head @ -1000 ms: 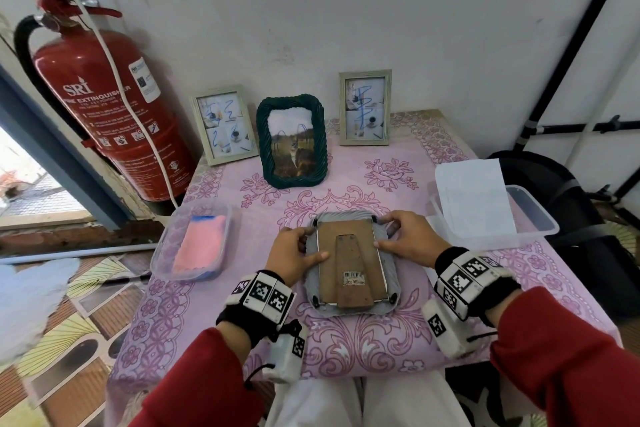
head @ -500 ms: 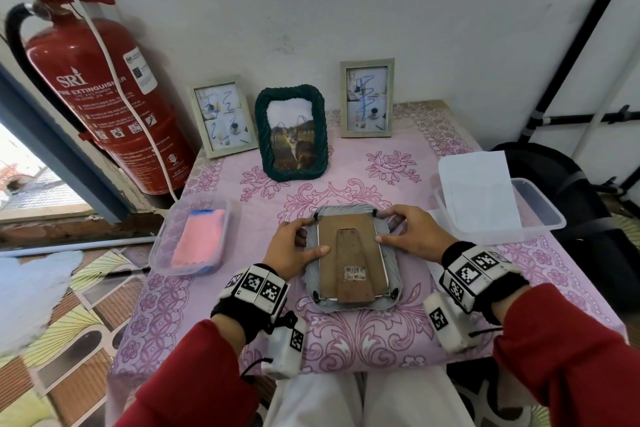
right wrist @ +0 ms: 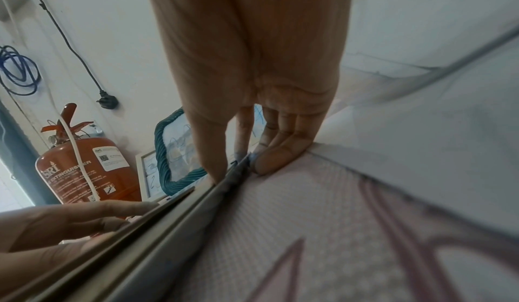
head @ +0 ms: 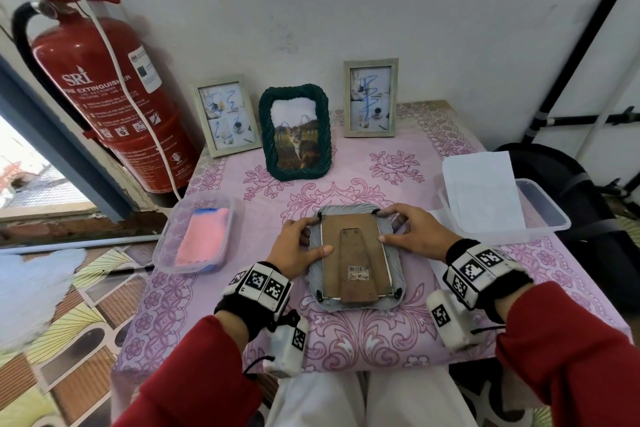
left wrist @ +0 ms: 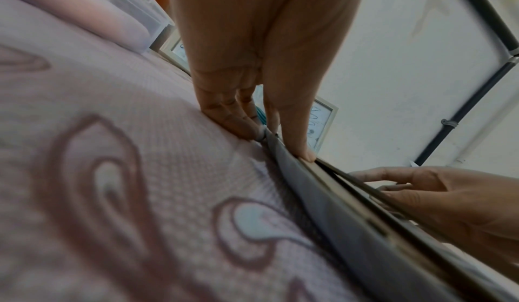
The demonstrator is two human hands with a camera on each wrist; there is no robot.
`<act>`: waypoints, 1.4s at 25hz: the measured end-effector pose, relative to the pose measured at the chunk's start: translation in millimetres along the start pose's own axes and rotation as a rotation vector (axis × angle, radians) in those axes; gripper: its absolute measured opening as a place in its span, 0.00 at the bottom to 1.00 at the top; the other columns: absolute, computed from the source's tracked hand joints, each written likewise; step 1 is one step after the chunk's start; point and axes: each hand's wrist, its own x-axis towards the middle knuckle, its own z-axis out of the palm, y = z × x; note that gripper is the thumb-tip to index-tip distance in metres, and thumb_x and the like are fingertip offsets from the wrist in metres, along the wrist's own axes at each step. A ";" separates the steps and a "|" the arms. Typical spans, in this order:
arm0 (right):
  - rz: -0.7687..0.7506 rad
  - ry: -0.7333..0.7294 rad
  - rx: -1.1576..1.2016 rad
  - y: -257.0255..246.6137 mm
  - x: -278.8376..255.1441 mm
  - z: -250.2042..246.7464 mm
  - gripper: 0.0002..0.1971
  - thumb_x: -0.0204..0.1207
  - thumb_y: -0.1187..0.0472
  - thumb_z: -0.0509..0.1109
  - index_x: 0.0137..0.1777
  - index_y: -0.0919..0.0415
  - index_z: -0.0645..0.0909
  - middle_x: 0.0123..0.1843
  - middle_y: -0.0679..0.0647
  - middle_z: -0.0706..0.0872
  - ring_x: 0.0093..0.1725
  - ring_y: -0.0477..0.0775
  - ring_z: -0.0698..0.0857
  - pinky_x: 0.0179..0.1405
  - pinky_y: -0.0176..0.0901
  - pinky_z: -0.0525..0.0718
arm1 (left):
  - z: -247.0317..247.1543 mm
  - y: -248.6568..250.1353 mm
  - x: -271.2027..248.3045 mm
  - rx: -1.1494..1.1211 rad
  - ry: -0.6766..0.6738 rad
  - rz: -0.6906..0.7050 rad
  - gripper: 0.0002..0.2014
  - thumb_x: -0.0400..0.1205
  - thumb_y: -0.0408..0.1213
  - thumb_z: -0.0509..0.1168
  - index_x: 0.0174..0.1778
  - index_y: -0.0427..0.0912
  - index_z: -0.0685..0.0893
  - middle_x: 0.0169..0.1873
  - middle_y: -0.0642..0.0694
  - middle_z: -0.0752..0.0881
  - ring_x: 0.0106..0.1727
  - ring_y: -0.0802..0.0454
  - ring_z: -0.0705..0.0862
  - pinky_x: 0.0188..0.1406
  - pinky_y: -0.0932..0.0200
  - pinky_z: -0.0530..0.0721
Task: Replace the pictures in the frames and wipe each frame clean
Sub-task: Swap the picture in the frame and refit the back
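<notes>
Grey ribbed rectangular picture frame [head: 360, 307] face-down on worktop [head: 363, 347], brown backing board [head: 330, 281] w/ barcode sticker [head: 358, 269] up; left hand [head: 294, 250] & right hand [head: 415, 234] pinch its side edges, thumbs on board

grey frame [head: 395, 276] face down near counter [head: 346, 350] front edge, brown backing board [head: 356, 253] up. left hand [head: 294, 248] grips its left edge, right hand [head: 414, 232] its right edge; both thumbs on the board.

The cloth-covered desk [head: 381, 340] is carrying a grey frame [head: 356, 263] lying face down. Three frames [head: 227, 116] [head: 295, 135] [head: 370, 99] are standing behind; two clear tubs [head: 164, 243] [head: 545, 210] are seemingly overhanging its sides.
</notes>
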 end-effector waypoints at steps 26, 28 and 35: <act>0.090 -0.129 0.116 -5.5 7.4 -4.1 0.30 0.71 0.68 0.76 0.72 0.57 0.72 0.35 0.54 0.73 0.24 0.48 0.74 0.21 0.34 0.79 | 1.5 1.7 2.6 0.066 -0.029 0.006 0.31 0.75 0.38 0.73 0.72 0.38 0.69 0.59 0.33 0.74 0.60 0.36 0.77 0.63 0.48 0.78; 0.090 -0.135 0.110 -5.8 7.7 -4.6 0.30 0.71 0.67 0.75 0.72 0.56 0.71 0.35 0.54 0.73 0.24 0.47 0.74 0.21 0.34 0.79 | 0.4 0.7 3.7 0.098 -0.048 0.013 0.34 0.75 0.40 0.73 0.75 0.40 0.67 0.59 0.33 0.73 0.61 0.36 0.77 0.65 0.49 0.77; 0.104 -0.151 0.111 -5.6 10.6 -5.3 0.30 0.71 0.68 0.75 0.72 0.56 0.72 0.35 0.55 0.71 0.22 0.45 0.72 0.19 0.32 0.79 | -1.0 -0.3 8.2 0.059 -0.080 0.013 0.34 0.74 0.38 0.74 0.75 0.38 0.68 0.50 0.33 0.75 0.49 0.33 0.80 0.56 0.49 0.80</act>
